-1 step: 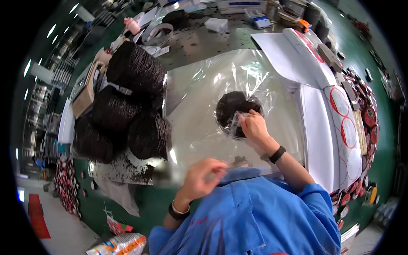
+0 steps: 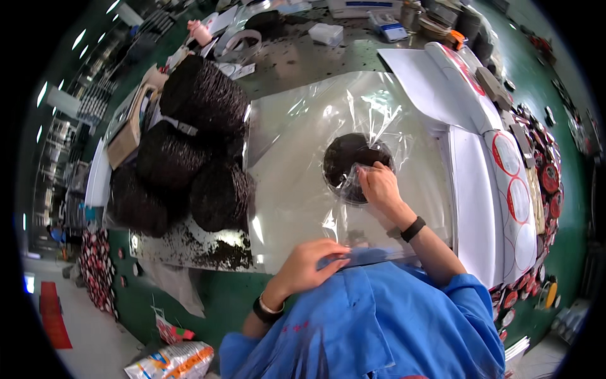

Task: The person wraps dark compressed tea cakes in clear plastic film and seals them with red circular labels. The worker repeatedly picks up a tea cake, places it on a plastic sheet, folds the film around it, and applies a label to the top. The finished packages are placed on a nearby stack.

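A dark, round, flat piece point(image 2: 346, 156) lies on the table under clear, shiny plastic film point(image 2: 290, 158). At its right-hand side my right hand point(image 2: 380, 188) has its fingers closed on a crumpled fold of the film. My left hand point(image 2: 309, 264) is over the table's near edge, beside the film's lower edge. Its fingers are bent but stretched to the right, the thumb apart from them, and nothing shows in between. Whether the fingertips touch the film is hard to tell. What lies beneath my right palm is hidden.
Dark, rough cylindrical stacks point(image 2: 205, 95) are piled on the left, with dark crumbs point(image 2: 221, 252) below them. Along the right side runs a roll of white sheeting with red rings point(image 2: 505, 151). Farther back are a tape roll point(image 2: 243, 45) and a clear plastic box point(image 2: 326, 35).
My left hand has moved a little to the right along the near edge, and its thumb and fingers now show clearly. My right hand stays on the film with hardly any shift.
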The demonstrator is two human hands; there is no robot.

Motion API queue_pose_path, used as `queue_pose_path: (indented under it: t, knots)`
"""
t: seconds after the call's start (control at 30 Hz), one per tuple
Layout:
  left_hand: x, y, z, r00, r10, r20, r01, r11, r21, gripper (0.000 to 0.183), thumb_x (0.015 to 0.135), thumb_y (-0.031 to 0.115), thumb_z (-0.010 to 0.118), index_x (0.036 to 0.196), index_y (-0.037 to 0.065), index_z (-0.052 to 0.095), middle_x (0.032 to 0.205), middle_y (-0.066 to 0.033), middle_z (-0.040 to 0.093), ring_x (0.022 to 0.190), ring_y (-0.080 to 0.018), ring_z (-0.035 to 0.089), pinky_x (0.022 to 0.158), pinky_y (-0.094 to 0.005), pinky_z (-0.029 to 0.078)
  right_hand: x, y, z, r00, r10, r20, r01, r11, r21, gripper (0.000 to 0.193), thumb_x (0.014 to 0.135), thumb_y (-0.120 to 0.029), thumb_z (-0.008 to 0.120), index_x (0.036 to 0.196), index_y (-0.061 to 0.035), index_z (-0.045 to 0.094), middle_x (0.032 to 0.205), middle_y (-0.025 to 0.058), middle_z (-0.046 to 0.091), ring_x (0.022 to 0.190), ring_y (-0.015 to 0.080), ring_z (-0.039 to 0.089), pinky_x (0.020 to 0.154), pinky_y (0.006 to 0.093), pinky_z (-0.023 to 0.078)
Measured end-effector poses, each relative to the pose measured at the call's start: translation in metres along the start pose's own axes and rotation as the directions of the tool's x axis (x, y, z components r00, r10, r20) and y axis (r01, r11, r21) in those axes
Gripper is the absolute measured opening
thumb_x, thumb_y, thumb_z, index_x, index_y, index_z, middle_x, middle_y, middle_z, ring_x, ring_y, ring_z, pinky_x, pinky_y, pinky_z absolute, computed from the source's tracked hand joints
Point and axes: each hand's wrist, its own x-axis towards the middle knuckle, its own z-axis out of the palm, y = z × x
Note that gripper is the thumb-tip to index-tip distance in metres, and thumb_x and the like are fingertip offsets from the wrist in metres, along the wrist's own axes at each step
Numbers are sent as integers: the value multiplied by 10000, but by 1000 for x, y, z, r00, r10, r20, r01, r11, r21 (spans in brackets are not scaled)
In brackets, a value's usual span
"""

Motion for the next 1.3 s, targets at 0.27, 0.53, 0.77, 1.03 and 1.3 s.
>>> queue_pose_path:
  t: [0.27, 0.53, 0.77, 1.03, 1.3]
  knots:
    - [19, -38, 83, 882, -352, 314, 254, 915, 314, 1235, 774, 444, 880, 1610, 28, 71, 1497, -311, 387, 1505, -494, 189, 1117, -525, 405, 4, -7, 34, 990, 115, 82, -104, 986, -133, 393, 923, -319, 632, 655, -36, 680, 713, 127, 665, 795, 336, 645, 761, 458, 521]
    - [67, -6, 149, 935, -354, -9, 261, 705, -659, 1093, 796, 291, 894, 1571, 56, 161, 1461, -235, 427, 1283, -361, 531, 1056, -444, 459, 6, -14, 26, 977, 144, 156, -113, 975, -193, 195, 811, -230, 697, 707, -69, 735, 759, 94, 722, 831, 300, 671, 810, 420, 524]
    - [73, -43, 222, 961, -141, 239, 180, 972, -150, 258, 775, 111, 846, 893, 17, 637, 977, -142, 546, 983, -349, 579, 850, -447, 492, 4, 7, 25, 951, 82, 298, -43, 990, -134, 173, 778, -176, 747, 843, -21, 704, 918, 146, 722, 934, 341, 656, 829, 460, 519]
    - [70, -53, 220, 886, -111, 451, 149, 988, -49, 1004, 787, 66, 823, 1613, 127, 255, 1118, -168, 490, 1023, -349, 583, 868, -428, 503, 14, -8, -38, 821, 417, -391, -167, 830, 532, 516, 919, -137, 692, 1399, -31, 532, 1379, 165, 577, 1296, 315, 547, 1104, 395, 417]
    - [114, -89, 155, 426, 85, 901, 517, 794, -320, 651, 824, 188, 819, 1389, 19, 542, 1496, -211, 429, 1320, -347, 507, 1078, -428, 441, 42, -3, -16, 979, -180, 96, 158, 966, 207, 298, 903, -168, 696, 1171, -45, 653, 1272, 127, 606, 1260, 341, 535, 1085, 456, 427]
